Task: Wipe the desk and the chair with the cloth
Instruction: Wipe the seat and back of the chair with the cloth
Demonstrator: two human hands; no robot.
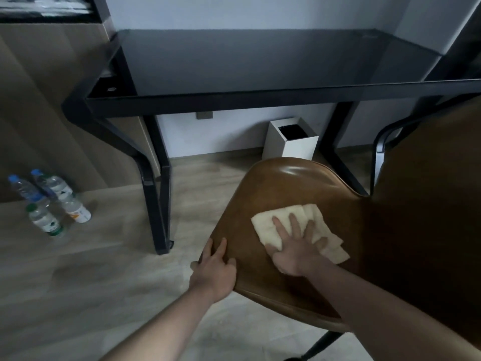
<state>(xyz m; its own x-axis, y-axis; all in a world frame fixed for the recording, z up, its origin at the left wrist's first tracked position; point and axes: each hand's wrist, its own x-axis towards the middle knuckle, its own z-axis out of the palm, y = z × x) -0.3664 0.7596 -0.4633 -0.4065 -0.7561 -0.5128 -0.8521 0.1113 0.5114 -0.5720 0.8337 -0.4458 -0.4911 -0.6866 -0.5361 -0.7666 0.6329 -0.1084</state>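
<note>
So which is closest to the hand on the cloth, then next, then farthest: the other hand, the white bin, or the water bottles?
From the right hand on the cloth:
1. Left hand, beside it on the chair seat's edge.
2. White bin, beyond the chair, under the desk.
3. Water bottles, far left on the floor.

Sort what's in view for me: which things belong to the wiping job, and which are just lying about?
Part of the job:
- cloth, pressed flat under the right hand
- chair, its seat edge gripped by the left hand
- desk

Lying about:
- four water bottles on the floor
- white bin under the desk
</note>
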